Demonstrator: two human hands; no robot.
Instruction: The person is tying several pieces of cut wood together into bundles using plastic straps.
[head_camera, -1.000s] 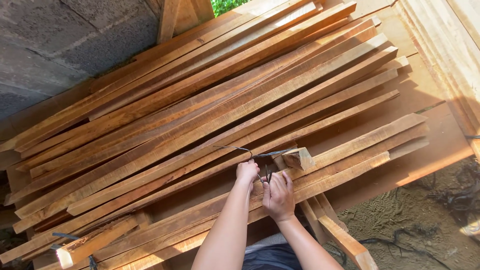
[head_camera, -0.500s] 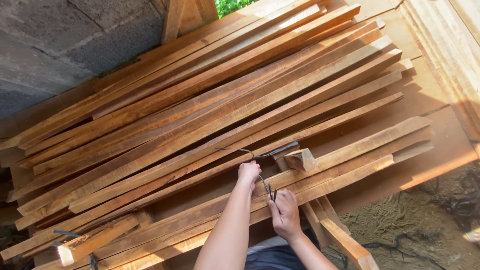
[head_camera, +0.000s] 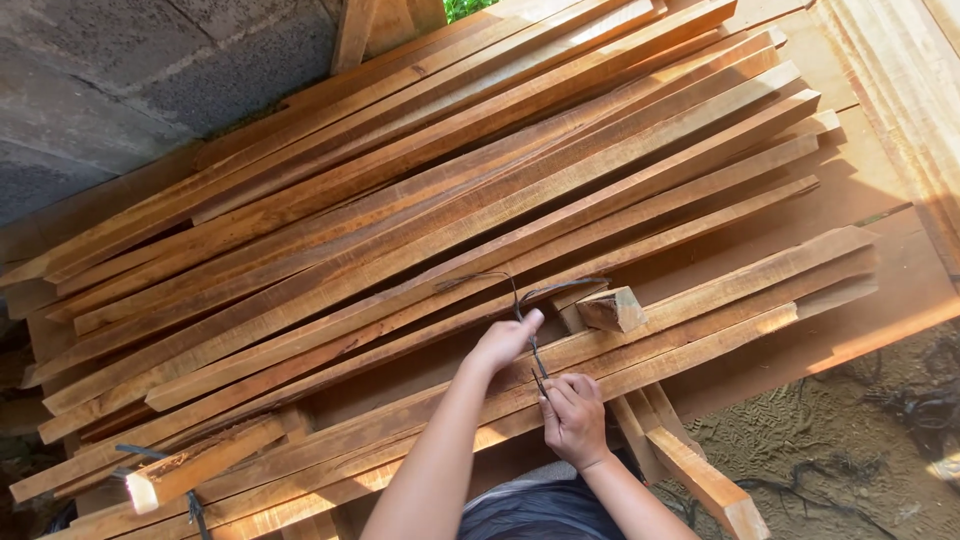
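Left hand (head_camera: 505, 340) up on the stack of wooden battens (head_camera: 430, 200), fingers pinching the dark wire (head_camera: 528, 330) near its upper bend, index finger laid along the strand. Right hand (head_camera: 574, 418) lower down, closed around the wire's near end, fist tight, knuckles toward the camera. Wire now stretched in a fairly straight line between the two hands, running from the loose loops at the top down across the front battens.

Compared with a second ago: hands no longer bunched together. Right hand drawn back toward the body, left hand slid forward and up along the strand. Slack taken out, so the wire reads as taut rather than coiled. Upper tails splayed left and right over the timber, one reaching toward the short wooden block (head_camera: 610, 308) lying just beside them.

Judging from that: wire being straightened or pulled through, grip firm at both ends, nothing yet wrapped round any batten. Sandy ground (head_camera: 850, 440) at lower right, grey block wall (head_camera: 120, 90) at upper left, another offcut with dark wire (head_camera: 160, 478) at lower left, well apart from the hands.
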